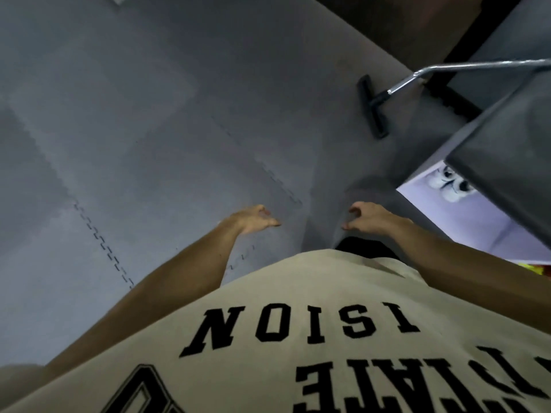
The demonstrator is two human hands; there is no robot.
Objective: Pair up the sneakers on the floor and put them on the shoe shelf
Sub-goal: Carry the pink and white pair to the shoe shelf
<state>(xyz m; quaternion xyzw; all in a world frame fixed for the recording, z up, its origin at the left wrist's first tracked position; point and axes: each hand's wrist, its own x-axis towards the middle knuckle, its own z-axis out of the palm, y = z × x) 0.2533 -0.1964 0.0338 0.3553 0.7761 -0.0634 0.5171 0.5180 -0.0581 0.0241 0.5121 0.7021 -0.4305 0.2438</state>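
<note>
Grey floor mats (pixel 149 129), beige black-lettered shirt (pixel 313 338), white sneakers (pixel 453 186).

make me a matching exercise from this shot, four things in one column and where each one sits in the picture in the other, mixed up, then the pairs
Things
1. left hand
2. right hand
3. white sneakers
4. black floor nozzle

Places
A. on the pale shelf surface at the right edge, under a dark panel
B. upper right, on the grey floor mat at the end of a metal tube
C. right of centre, empty, fingers loosely curled
D. left of centre, empty, over the mat seam

Pairs: 1-D, 2-C, 3-A, 4-B
</note>
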